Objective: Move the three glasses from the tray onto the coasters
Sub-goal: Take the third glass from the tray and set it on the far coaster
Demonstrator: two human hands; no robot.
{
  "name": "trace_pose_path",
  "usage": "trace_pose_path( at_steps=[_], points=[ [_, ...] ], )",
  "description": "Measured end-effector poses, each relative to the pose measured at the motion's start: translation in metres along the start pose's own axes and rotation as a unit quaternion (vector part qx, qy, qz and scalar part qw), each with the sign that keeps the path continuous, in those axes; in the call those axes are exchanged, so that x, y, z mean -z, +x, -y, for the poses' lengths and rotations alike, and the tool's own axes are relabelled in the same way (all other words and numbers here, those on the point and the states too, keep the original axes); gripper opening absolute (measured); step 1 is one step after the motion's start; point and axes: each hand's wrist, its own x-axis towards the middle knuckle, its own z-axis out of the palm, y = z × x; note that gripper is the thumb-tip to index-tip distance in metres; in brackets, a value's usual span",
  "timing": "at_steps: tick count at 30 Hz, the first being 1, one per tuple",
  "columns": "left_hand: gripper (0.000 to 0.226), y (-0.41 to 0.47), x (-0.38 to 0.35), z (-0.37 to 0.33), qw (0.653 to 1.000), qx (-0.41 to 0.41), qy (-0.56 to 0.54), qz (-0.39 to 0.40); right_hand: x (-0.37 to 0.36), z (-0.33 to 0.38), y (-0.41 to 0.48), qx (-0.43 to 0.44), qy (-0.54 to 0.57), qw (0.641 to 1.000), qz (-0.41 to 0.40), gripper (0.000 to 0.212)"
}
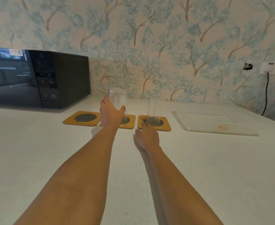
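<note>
Three wooden coasters with dark mesh centres lie in a row: the left coaster [82, 118], the middle coaster [128, 121] and the right coaster [154, 123]. My left hand [110, 113] grips a clear glass [118, 99] upright over the middle coaster; whether its base touches the coaster is hidden by the hand. A second clear glass [153, 109] stands on the right coaster. My right hand [147, 137] rests flat on the counter just in front of that coaster, holding nothing. The clear tray [214, 125] at the right holds no glass. The left coaster is bare.
A black microwave [36, 78] stands at the back left against the patterned wall. A wall socket [273, 68] with a black cable hangs at the far right. The white counter [36, 151] stretches toward me.
</note>
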Motion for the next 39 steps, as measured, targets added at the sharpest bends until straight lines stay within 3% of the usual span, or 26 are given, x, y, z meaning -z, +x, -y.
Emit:
trace_pose_path(
  at_steps=[5, 16, 39],
  points=[
    [0.076, 0.017, 0.006, 0.012, 1.000, -0.010, 0.002, -0.007, -0.013, 0.005, 0.004, 0.044, -0.051, 0.997, 0.034, 0.046],
    [0.075, 0.052, 0.011, 0.050, 0.999, 0.029, -0.006, -0.031, -0.021, 0.002, 0.009, 0.020, -0.073, 0.990, 0.120, 0.058],
    [0.073, 0.110, 0.016, 0.093, 0.997, 0.063, -0.021, -0.031, -0.022, 0.001, 0.009, 0.022, -0.080, 0.990, 0.111, 0.057]
  ],
)
